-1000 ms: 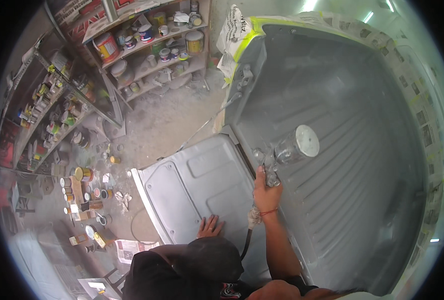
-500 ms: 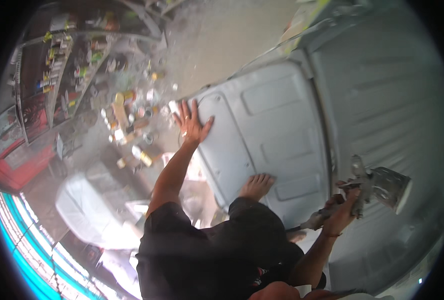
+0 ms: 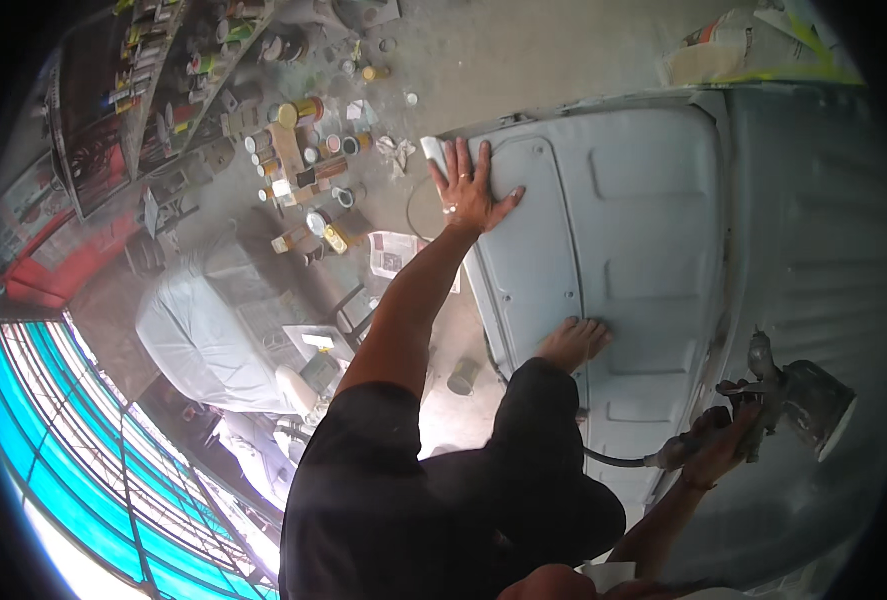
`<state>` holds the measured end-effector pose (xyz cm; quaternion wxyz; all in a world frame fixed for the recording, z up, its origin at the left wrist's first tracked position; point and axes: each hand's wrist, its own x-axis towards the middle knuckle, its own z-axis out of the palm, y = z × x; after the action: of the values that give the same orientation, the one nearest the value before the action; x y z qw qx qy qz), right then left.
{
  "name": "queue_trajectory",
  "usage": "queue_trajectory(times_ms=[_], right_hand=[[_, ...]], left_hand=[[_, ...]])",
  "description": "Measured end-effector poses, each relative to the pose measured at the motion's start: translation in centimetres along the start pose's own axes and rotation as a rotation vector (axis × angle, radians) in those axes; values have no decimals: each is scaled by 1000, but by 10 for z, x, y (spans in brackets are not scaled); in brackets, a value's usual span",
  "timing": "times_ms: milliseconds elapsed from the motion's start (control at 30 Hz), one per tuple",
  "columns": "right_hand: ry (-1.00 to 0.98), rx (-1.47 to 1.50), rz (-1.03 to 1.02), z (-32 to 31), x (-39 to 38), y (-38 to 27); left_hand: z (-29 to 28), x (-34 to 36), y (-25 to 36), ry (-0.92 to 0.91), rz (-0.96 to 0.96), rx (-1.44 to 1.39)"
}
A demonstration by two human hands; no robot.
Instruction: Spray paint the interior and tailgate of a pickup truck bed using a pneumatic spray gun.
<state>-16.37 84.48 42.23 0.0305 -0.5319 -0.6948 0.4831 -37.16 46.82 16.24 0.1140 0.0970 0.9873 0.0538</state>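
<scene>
My left hand lies flat with fingers spread on the upper left corner of a light grey vehicle panel with pressed recesses. A ring and a bracelet show on it. On the right, my right hand is closed round the handle of a spray gun, whose dull metal cup points out to the right. A dark hose runs to the gun's handle. Beyond the gun spreads a grey ribbed surface. My bare foot rests on the panel.
Several paint cans and bottles stand on the floor at the left, below a shelf rack. A sheet-covered object sits at the lower left, near turquoise-striped sheeting. Red bodywork lies at the far left.
The whole view has turned, so the panel, both hands and the spray gun appear further right. My left hand stays on the same corner; the right keeps its hold on the gun.
</scene>
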Motion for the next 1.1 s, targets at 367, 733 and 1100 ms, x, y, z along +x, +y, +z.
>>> queue_trajectory(times_ms=[367,733,1100], right_hand=[[-252,-424,-430,-37,-108,92],[-277,99,-84,4,-36,69],[263,208,-117,-81,-87,54]], left_hand=[[-5,0,0,-24,-15,-38],[13,0,5,77,44,27],[24,-6,13,76,88,5]])
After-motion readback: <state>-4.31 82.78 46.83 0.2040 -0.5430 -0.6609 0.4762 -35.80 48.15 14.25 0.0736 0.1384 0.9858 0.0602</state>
